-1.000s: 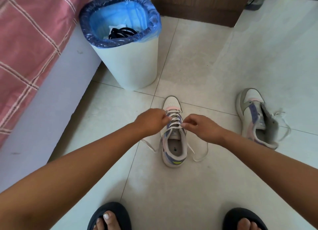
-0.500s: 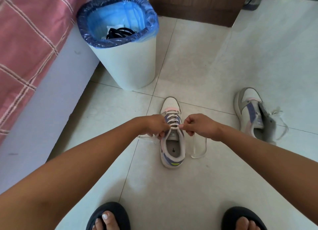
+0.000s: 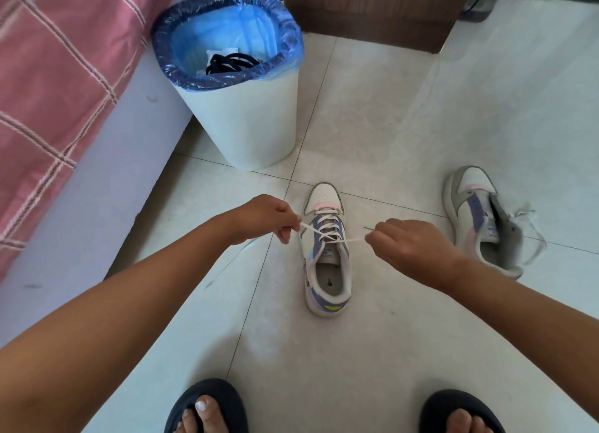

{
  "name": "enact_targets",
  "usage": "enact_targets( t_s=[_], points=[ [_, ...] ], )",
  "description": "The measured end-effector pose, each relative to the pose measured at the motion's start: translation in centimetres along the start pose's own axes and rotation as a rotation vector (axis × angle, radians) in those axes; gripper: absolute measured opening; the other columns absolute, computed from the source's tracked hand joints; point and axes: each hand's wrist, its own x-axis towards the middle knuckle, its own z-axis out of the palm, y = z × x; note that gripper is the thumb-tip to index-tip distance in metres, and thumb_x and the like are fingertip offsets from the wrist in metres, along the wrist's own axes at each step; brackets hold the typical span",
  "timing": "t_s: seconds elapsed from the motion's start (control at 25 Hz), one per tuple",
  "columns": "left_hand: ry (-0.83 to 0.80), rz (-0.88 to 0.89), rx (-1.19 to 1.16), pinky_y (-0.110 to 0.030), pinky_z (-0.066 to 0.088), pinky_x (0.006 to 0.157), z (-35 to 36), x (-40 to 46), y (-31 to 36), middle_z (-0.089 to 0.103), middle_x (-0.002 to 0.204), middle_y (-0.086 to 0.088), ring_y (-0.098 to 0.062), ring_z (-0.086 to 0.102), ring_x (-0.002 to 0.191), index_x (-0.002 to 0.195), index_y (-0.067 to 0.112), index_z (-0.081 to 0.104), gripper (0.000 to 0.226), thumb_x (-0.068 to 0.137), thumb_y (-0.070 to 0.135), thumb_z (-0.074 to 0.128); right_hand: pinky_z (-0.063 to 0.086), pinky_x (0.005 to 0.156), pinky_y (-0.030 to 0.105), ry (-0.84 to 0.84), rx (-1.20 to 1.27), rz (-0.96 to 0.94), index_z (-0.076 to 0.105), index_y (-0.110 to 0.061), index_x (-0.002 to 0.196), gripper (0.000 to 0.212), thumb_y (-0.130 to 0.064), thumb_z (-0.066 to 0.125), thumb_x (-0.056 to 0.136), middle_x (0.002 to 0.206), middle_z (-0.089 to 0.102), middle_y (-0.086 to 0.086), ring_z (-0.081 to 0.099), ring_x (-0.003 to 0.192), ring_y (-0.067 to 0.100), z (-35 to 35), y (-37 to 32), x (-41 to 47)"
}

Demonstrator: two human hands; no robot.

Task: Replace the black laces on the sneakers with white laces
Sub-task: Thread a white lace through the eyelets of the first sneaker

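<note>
The head view is showing, nearest at the bottom edge of the frame, two feet in dark slippers [image 3: 207, 403] standing on the pale tiled floor [image 3: 372, 351]. Above them, both forearms are reaching in from the lower corners toward the middle of the frame. The left hand [image 3: 265, 218] is pinching one end of the white lace [image 3: 327, 235] between curled fingers just left of the near sneaker [image 3: 327, 261], and the right hand [image 3: 411, 244] is pinching the other end just to the sneaker's right; the two ends are crossing above the tongue and stretching taut out to either side. That sneaker is sitting upright at centre frame with its toe pointing away and white lacing running up its eyelets. At the right of the frame, a little farther off, the second sneaker [image 3: 483, 218] is leaning on its side with a loose white lace trailing beside it. Farther back, in the upper middle, a white waste bin [image 3: 246, 121] lined with a blue bag is holding the black laces [image 3: 230, 63] on top of some white paper. A pink checked bedcover [image 3: 55, 76] is filling the upper left, and dark wooden furniture [image 3: 372, 8] is standing along the top edge.
</note>
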Motion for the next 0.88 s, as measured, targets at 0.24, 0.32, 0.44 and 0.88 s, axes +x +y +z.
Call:
enact_targets(
  t_s=[0.24, 0.32, 0.44, 0.88],
  points=[
    [-0.060, 0.025, 0.024, -0.022, 0.041, 0.089, -1.2, -1.2, 0.1, 0.074, 0.085, -0.004, -0.006, 0.064, 0.082, 0.085, 0.014, 0.071, 0.017, 0.091, 0.018, 0.056, 0.041, 0.048, 0.030, -0.200, -0.041, 0.027, 0.056, -0.012, 0.075, 0.021, 0.000, 0.070, 0.066, 0.071, 0.057, 0.006, 0.053, 0.058, 0.024, 2.7, 0.7, -3.1],
    [-0.061, 0.035, -0.012, -0.029, 0.043, 0.095, -1.6, -1.4, -0.3, 0.073, 0.089, -0.003, -0.010, 0.063, 0.090, 0.084, 0.018, 0.071, 0.015, 0.091, 0.020, 0.058, 0.046, 0.055, 0.033, -0.232, 0.168, 0.243, 0.062, -0.013, 0.074, 0.021, -0.011, 0.080, 0.062, 0.083, 0.059, 0.009, 0.058, 0.068, 0.029, 2.8, 0.4, -2.1],
    [-0.072, 0.021, -0.040, -0.036, 0.042, 0.100, -1.9, -1.3, -0.6, 0.073, 0.091, 0.002, -0.009, 0.063, 0.094, 0.084, 0.020, 0.070, 0.011, 0.088, 0.027, 0.062, 0.047, 0.081, 0.041, -0.169, 0.486, 0.443, 0.065, -0.012, 0.098, 0.023, -0.028, 0.065, 0.082, 0.104, 0.060, 0.008, 0.056, 0.094, 0.029, 1.9, -1.3, 2.6],
    [-0.063, 0.045, -0.244, -0.034, 0.039, 0.102, -4.5, -2.9, -3.4, 0.072, 0.095, 0.002, -0.006, 0.064, 0.097, 0.072, 0.025, 0.071, 0.045, 0.055, 0.067, 0.074, 0.038, 0.060, 0.025, -0.179, 0.816, 0.954, 0.065, 0.001, 0.079, 0.033, -0.026, 0.054, 0.094, 0.072, 0.060, 0.003, 0.050, 0.065, 0.014, 2.3, -3.2, 9.2]
  ],
)
